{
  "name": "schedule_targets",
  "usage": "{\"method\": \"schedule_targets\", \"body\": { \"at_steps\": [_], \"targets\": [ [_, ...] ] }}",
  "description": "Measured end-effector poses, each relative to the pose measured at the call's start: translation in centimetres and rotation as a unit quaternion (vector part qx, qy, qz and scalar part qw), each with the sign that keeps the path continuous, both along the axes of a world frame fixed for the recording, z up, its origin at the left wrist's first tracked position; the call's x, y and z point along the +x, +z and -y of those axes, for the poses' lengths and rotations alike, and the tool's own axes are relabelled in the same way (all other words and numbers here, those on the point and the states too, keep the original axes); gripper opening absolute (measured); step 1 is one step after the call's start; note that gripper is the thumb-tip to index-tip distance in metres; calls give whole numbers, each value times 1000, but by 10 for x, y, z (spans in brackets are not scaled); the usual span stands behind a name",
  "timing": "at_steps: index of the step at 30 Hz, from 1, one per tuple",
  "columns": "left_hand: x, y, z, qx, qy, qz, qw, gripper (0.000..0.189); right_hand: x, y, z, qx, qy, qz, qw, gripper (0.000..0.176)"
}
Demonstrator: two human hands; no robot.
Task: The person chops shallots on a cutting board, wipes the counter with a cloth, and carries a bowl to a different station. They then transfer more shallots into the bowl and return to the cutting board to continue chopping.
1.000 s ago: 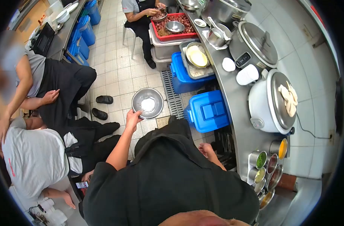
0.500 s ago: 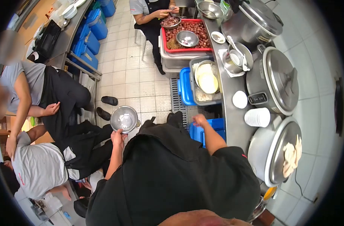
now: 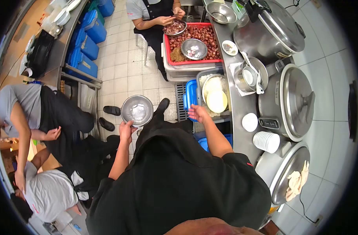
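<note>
left hand (image 3: 127, 130): fingers clamped on the near rim of the steel bowl (image 3: 137, 111), thumb over the edge.
steel bowl: just beyond the left fingertips, held about level above the tiled floor (image 3: 126, 74).
bowl contents: thin pale residue on the bottom, can't tell what.
right hand (image 3: 197, 113): released, fingers spread, palm down, holding nothing.
ahead of right fingertips: grey tub (image 3: 204, 76) with a pale yellow disc (image 3: 217, 101) in it. The fingertips are just beside the tub's near edge; contact can't be told.
thumb side of right hand: blue bin (image 3: 189, 93), lower down, partly under the tub.
little-finger side of right hand: steel counter (image 3: 241, 106) with a white cup (image 3: 249, 122) near. The stack of white bowls (image 3: 267, 141) and the rice cooker (image 3: 288, 102) are further out.
far ahead of both hands: red tray (image 3: 190, 62) of reddish-brown pieces, with a seated person's hand (image 3: 166, 19) working above it.
outboard of left fingers: co-worker in dark apron (image 3: 57, 113), well apart, no contact.
</note>
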State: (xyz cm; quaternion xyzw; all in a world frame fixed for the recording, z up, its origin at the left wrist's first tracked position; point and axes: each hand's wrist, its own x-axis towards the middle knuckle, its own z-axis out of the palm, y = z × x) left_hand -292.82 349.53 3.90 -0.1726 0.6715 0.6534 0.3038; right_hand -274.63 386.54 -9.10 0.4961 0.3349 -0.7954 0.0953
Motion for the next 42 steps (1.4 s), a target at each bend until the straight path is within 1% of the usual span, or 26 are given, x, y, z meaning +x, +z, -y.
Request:
{"method": "schedule_targets", "body": {
  "at_steps": [3, 4, 5, 7, 10, 13, 14, 17, 19, 21, 22, 24, 26, 28, 30, 34, 39, 40, 42],
  "targets": [
    [-40, -19, -24, -20, -60, 7, 998, 26, 1, -4, -7, 21, 6, 41, 999, 36],
    [-56, -30, -34, -38, -68, 19, 997, 26, 2, 7, -8, 47, -10, 60, 997, 31],
    [-69, -40, -45, -11, -64, 13, 998, 28, -1, 15, -10, 60, -22, 71, 995, 30],
    [-102, -52, -65, -33, -120, -1, 992, 26, 12, 28, -14, 91, -37, 100, 990, 27],
    [-155, -63, -99, -53, -192, -21, 980, 29, 27, 27, -20, 140, 11, 166, 976, 25],
    [-198, -60, -126, -42, -201, -44, 978, 31, 43, 16, -13, 142, -11, 230, 963, 22],
    [-210, -61, -133, -36, -194, -49, 979, 37, 43, 16, -6, 163, -19, 249, 955, 22],
    [-242, -65, -142, -32, -215, -32, 976, 35, 31, 25, 10, 172, 22, 262, 949, 24],
    [-253, -70, -141, -38, -222, -22, 974, 33, 21, 18, 23, 198, 77, 256, 943, 27],
    [-265, -74, -138, -44, -226, -16, 973, 30, 7, 11, 31, 187, 123, 206, 953, 30],
    [-270, -78, -137, -63, -247, -18, 967, 35, 1, 14, 33, 204, 134, 208, 947, 28],
    [-276, -95, -130, -69, -239, -2, 969, 33, -14, 25, 36, 241, 161, 212, 933, 24],
    [-276, -108, -120, -80, -234, 8, 969, 31, -5, -2, 28, 266, 231, 165, 921, 25],
    [-273, -128, -108, -95, -208, 32, 973, 30, -7, -3, 21, 256, 233, 160, 925, 28],
    [-271, -151, -93, -96, -182, 56, 977, 27, -10, 6, 12, 210, 164, 198, 943, 32],
    [-261, -152, -74, -95, -146, 80, 981, 26, -19, 14, -2, 216, 152, 222, 939, 31],
    [-244, -134, -63, -134, -99, 75, 983, 24, -36, 1, -26, 220, 234, 203, 925, 29],
    [-241, -124, -64, -148, -115, 71, 980, 24, -39, -4, -30, 224, 253, 194, 921, 30],
    [-236, -110, -64, -204, -164, 44, 964, 24, -43, -10, -32, 257, 221, 165, 926, 29]
  ]
}}
